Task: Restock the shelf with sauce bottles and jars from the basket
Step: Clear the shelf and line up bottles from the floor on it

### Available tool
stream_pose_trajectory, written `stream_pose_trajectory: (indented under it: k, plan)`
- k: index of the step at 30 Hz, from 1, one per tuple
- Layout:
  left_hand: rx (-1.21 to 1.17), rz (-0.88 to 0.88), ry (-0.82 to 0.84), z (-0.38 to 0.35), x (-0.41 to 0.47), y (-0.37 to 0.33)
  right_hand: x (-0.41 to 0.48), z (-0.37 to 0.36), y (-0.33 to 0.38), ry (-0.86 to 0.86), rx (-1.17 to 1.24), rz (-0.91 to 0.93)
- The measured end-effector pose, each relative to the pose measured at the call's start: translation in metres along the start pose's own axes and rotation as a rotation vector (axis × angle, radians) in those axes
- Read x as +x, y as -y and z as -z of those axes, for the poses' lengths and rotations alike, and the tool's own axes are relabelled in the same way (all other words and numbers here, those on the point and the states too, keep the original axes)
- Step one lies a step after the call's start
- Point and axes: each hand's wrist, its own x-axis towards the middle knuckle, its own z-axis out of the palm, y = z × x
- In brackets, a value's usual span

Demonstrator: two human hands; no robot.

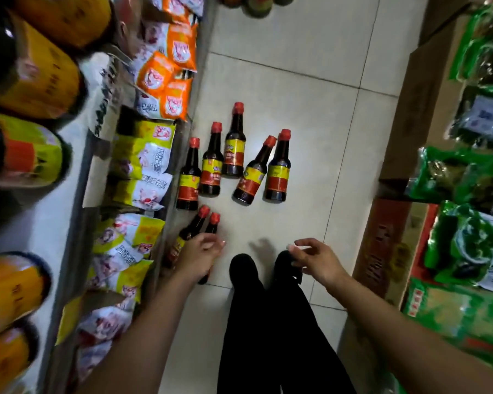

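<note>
Several dark sauce bottles with red caps and yellow-red labels stand on the tiled floor, among them one at the back and one at the right. Two more bottles stand close by my left hand, which hovers over them with fingers apart and holds nothing. My right hand hangs above my dark shoes, fingers loosely curled, with nothing in it. The shelf on the left carries large bottles with yellow labels. No basket is in view.
Yellow and orange snack packets fill the lower shelf on the left. Cardboard boxes with green packets line the right side. My legs in black trousers stand in the narrow aisle.
</note>
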Motion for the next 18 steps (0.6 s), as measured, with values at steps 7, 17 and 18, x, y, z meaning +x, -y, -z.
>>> stream_pose_trajectory:
  k: [7,17,18]
  plan:
    - [0.106,0.050,-0.061,0.000,0.097,0.067,0.107,-0.046,-0.046,0.079,-0.023,-0.010]
    - [0.155,-0.078,-0.272,0.012,0.202,0.123,0.227,-0.129,-0.084,0.175,-0.026,0.010]
    - [0.174,-0.087,-0.285,0.012,0.213,0.126,0.239,-0.138,-0.086,0.186,-0.016,0.012]
